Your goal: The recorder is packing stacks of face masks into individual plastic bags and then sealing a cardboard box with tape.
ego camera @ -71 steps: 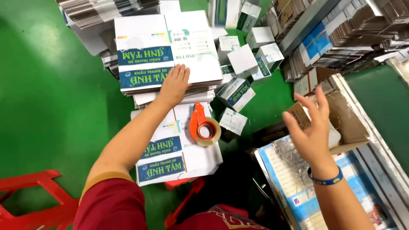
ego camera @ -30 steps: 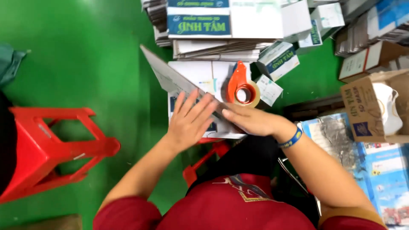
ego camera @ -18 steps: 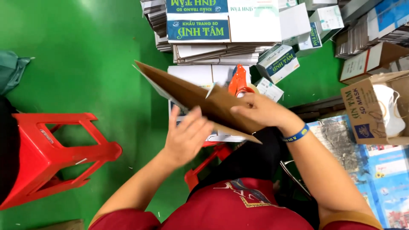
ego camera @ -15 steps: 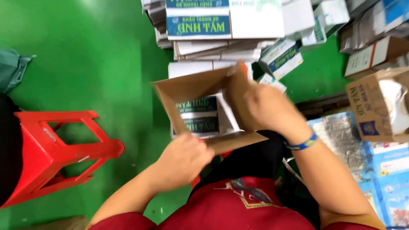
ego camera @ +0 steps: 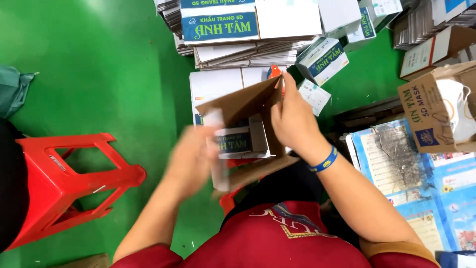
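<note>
From above, the brown corrugated cardboard carton [ego camera: 248, 134], opened into a rough square tube with raw matte walls and a white printed outer face, sits at the centre of the view, held up over the green glossy floor [ego camera: 99, 59] in front of the person's red shirt. The right hand [ego camera: 292, 121] lies flat against the carton's right wall, fingers together and stretched up toward its top corner, the thumb out of sight behind the board; a blue woven wristband [ego camera: 323, 161] circles the wrist. The left hand [ego camera: 191, 159] is a motion blur at the carton's lower left edge, touching a pale flap there, and how far its fingers are curled I cannot tell. Through the open tube, flat white-and-blue printed cartons [ego camera: 218, 87] show, lying in a pile on the floor. Behind them rises a taller stack of folded flat cartons [ego camera: 248, 30], thin edges layered like pages. To the left stands a red moulded plastic stool [ego camera: 69, 173], smooth and angular. At the right edge a small brown cardboard box [ego camera: 431, 111] lies tilted, soft white face masks showing inside.
</note>
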